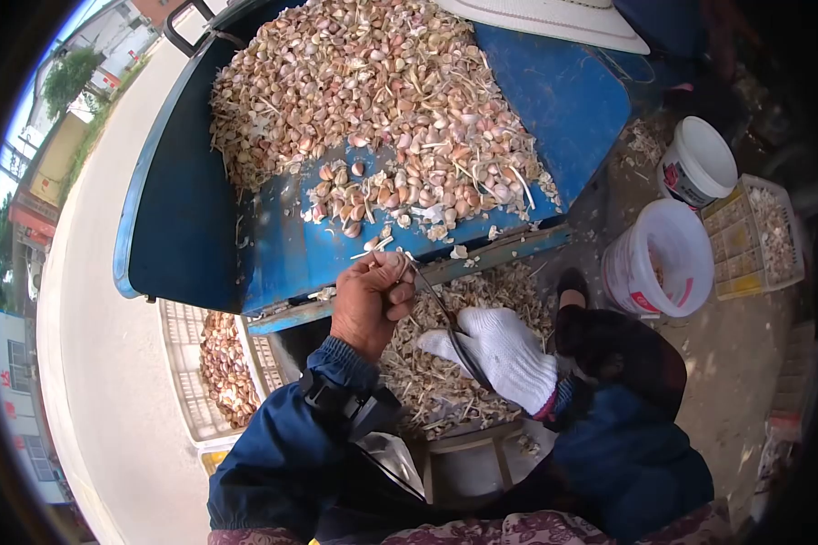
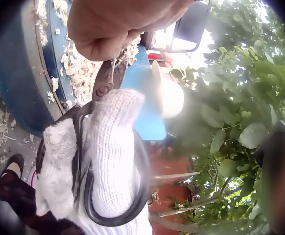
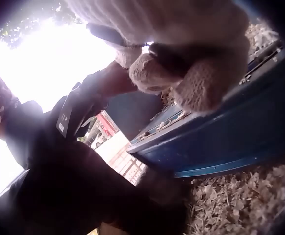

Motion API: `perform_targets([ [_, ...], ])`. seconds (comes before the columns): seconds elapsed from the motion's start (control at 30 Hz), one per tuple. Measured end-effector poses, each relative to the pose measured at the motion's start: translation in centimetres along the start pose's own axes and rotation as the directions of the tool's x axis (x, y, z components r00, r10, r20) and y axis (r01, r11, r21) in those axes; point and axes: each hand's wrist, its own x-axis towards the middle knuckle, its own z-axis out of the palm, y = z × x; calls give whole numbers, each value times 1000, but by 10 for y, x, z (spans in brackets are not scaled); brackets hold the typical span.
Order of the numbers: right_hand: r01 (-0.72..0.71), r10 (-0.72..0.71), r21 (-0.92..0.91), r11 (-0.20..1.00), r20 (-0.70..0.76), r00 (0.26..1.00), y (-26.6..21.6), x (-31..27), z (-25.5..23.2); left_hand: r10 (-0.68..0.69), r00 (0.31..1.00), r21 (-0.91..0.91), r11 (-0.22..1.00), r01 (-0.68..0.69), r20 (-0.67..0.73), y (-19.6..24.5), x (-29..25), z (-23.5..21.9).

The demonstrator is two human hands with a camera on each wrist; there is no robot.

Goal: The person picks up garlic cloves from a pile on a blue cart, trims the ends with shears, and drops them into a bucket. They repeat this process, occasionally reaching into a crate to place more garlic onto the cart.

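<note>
Curling round the black handles of the scissors (image 1: 435, 299), the gloved right hand (image 1: 503, 356) grasps this tool firmly, with the thumb inside one loop, as the left wrist view shows. The bare left hand (image 1: 370, 298), just before the blades, has its fingers bent and seems to pinch a pale stalk (image 2: 114, 66), probably of garlic; most of this piece is hidden by the fingers, so I cannot tell its full shape. I judge it to be light and dry, with papery skin which can slip or flake, so it is best to take it by the firm bulb part, with the fingertips away from the steel. The scissors should be stiff and rather heavier, and the loops are the proper place for holding. Below the hands lies a heap of dry trimmings (image 1: 427, 391); beside the left sleeve stands a crate (image 1: 180, 363) with cloves inside. Beyond the hands, the blue tray (image 1: 177, 209) bears a big pile of garlic (image 1: 364, 91). Two white buckets (image 1: 641, 263) stand to the right, and a pale hat (image 1: 554, 16) rests at the far edge.
</note>
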Motion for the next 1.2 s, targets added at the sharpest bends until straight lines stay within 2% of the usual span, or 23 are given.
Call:
perform_targets([
  [0.07, -271, 198, 366, 890, 224, 954, 0, -4, 7, -65, 998, -10, 998, 65, 17, -4, -1, -5],
  [0.1, -275, 199, 370, 888, 230, 953, -1, -6, 4, -128, 991, -20, 991, 129, 41, -7, -2, -7],
  [0.17, -503, 318, 759, 413, 397, 861, -10, -11, -9, -254, 966, 27, 967, 253, 44, -20, -14, 0],
  [0.23, -520, 311, 846, 116, 466, 828, -1, -9, -16, -303, 950, 30, 953, 301, 78, -26, -10, -7],
  [0.3, -560, 377, 815, 150, 476, 795, -6, -12, -30, -235, 968, 15, 972, 234, 89, -13, 10, -37],
  [0.33, -527, 350, 845, 91, 469, 811, -5, -14, -29, -230, 966, 36, 973, 228, 117, 0, 20, -54],
  [0.43, -638, 322, 758, 131, 576, 751, -5, -16, -32, -33, 996, 56, 998, 38, -77, 34, 41, -77],
  [0.5, -669, 222, 742, 33, 648, 729, 1, -15, -21, 168, 963, 313, 945, -97, -210, 45, 55, -83],
  [0.53, -675, 242, 730, 103, 640, 729, 3, -16, -19, 166, 963, 319, 943, -93, -210, 47, 64, -83],
  [0.6, -679, 261, 714, 171, 632, 730, 3, -14, -16, 402, 896, 779, 616, -113, -188, 47, 75, -80],
  [0.63, -674, 239, 722, 158, 634, 735, 5, -13, -14, 399, 898, 779, 617, -112, -187, 43, 78, -78],
  [0.67, -668, 219, 730, 143, 635, 741, 7, -12, -14, 560, 828, 934, 275, -229, 38, 37, 83, -77],
  [0.7, -667, 224, 732, 137, 633, 741, 8, -13, -15, 617, 727, 948, -114, -296, 301, 31, 88, -77],
  [0.77, -608, 237, 746, 272, 560, 793, 9, -14, -18, 609, 711, 935, -205, -288, 353, 26, 94, -80],
  [0.83, -600, 246, 732, 324, 547, 800, 4, -13, -25, 536, 699, 872, -396, -288, 474, 26, 98, -80],
  [0.9, -592, 254, 712, 376, 535, 805, 5, -14, -28, 546, 733, 910, -316, -269, 407, 28, 100, -79],
  [0.97, -473, 197, 698, 538, 441, 876, 7, -16, -28, 590, 761, 962, -150, -226, 271, 31, 97, -74],
  [1.03, -469, 218, 700, 539, 422, 880, 3, -14, -26, 610, 737, 955, -146, -258, 292, 37, 96, -80],
  [1.07, -463, 238, 702, 540, 400, 885, 2, -13, -25, 513, 857, 930, 293, -220, 41, 43, 90, -77],
  [1.1, -462, 233, 706, 537, 402, 886, 0, -12, -26, 306, 940, 736, 670, -100, -150, 48, 85, -75],
  [1.13, -475, 238, 708, 522, 415, 878, -3, -12, -28, 216, 962, 578, 812, -81, -169, 52, 78, -71],
  [1.17, -489, 244, 709, 507, 426, 871, -5, -12, -30, 217, 961, 582, 809, -80, -169, 51, 74, -73],
  [1.2, -483, 236, 703, 521, 425, 874, -7, -12, -31, 107, 990, 388, 920, -64, -90, 48, 71, -76],
])
